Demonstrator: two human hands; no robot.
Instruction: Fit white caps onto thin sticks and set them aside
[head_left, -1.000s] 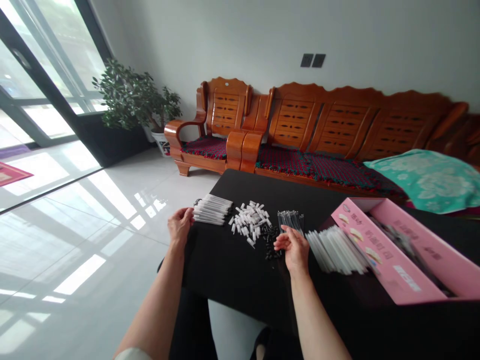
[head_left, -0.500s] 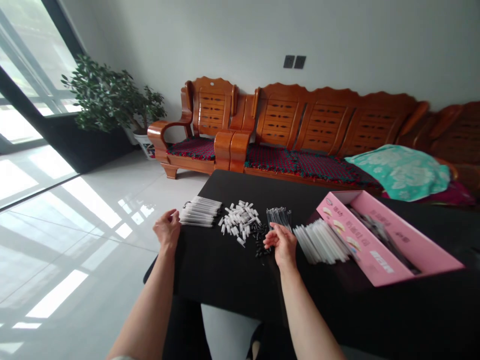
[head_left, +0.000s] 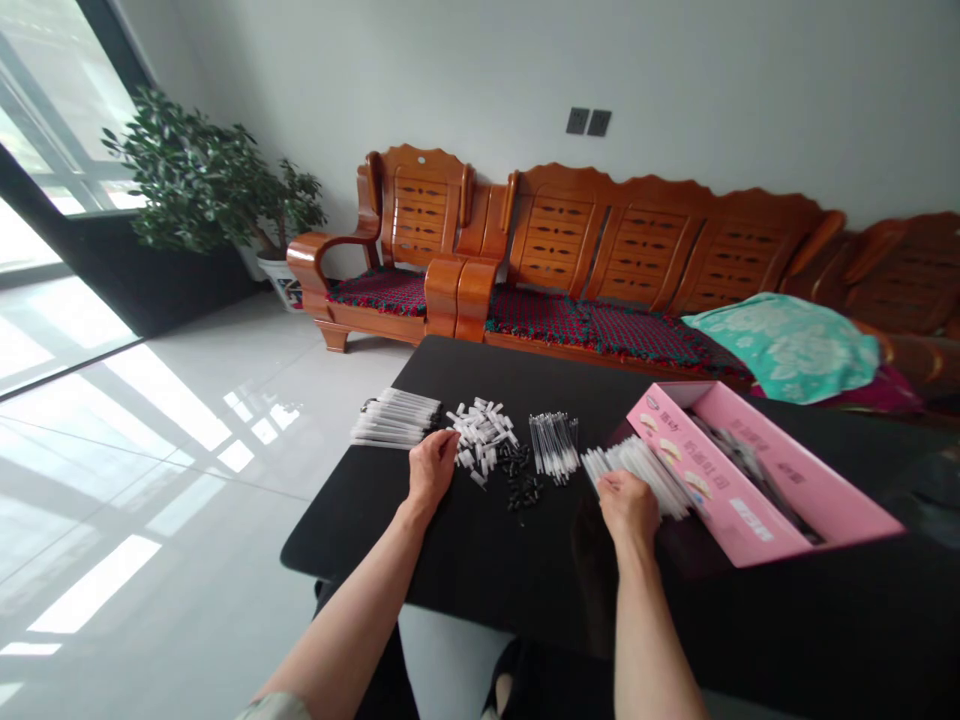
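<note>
My left hand (head_left: pixel 433 470) is closed, thumb against fingers, at the near left edge of a pile of white pen caps (head_left: pixel 480 425). Whatever it may hold is hidden. My right hand (head_left: pixel 628 505) is closed at the left side of a row of translucent pen barrels (head_left: pixel 641 462), its fingers pinching at a barrel and covering part of the row. Between the hands lie small black plugs (head_left: pixel 523 490) and a bundle of thin ink refills (head_left: pixel 553 443). Left of the caps, several white pens (head_left: pixel 397 418) lie side by side.
A pink open box (head_left: pixel 727 480) with dark contents stands on the right of the black table (head_left: pixel 480 570). Behind the table is a wooden sofa (head_left: pixel 555 230) with a green patterned cloth (head_left: pixel 795 345). A potted plant (head_left: pixel 210 190) stands at the far left.
My left hand has moved right, from the row of pens to the caps. My right hand has moved right from the refills to the barrels, and its fingers have closed.
</note>
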